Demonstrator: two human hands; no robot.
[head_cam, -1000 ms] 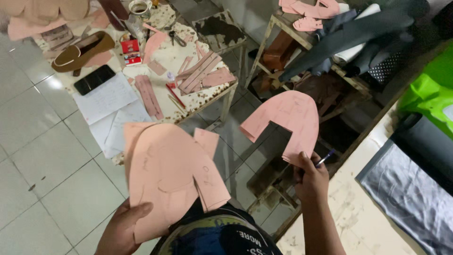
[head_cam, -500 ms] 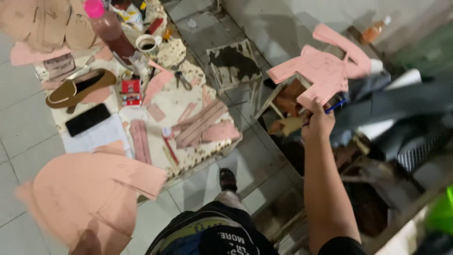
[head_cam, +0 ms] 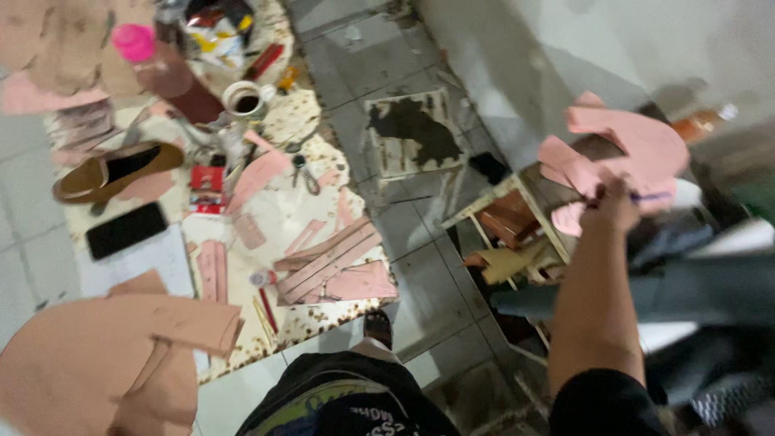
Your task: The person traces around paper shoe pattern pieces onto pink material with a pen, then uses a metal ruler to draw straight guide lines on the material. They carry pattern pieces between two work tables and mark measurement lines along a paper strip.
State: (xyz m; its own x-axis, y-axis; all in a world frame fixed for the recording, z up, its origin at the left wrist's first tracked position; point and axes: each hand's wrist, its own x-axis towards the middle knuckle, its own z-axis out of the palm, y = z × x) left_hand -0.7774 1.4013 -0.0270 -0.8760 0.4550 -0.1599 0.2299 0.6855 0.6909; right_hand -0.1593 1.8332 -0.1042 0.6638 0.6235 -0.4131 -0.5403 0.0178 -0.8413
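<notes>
The fingers of the right hand [head_cam: 615, 203] are closed on a bunch of pink cut pieces [head_cam: 638, 149], which fan out above and to the left of the knuckles; a thin blue pen-like thing [head_cam: 655, 196] sticks out beside the grip. The arm is stretched out over a wooden rack [head_cam: 517, 218] holding brown scraps. The left hand is out of view at the lower left, so its fingers cannot be judged; only a large tan-pink sheet [head_cam: 97, 363] shows there, blurred. Beyond it lies a low board [head_cam: 307, 323] with pink strips [head_cam: 331, 262], a brown shoe [head_cam: 113, 169], a black phone [head_cam: 125, 230] and scissors [head_cam: 305, 173].
</notes>
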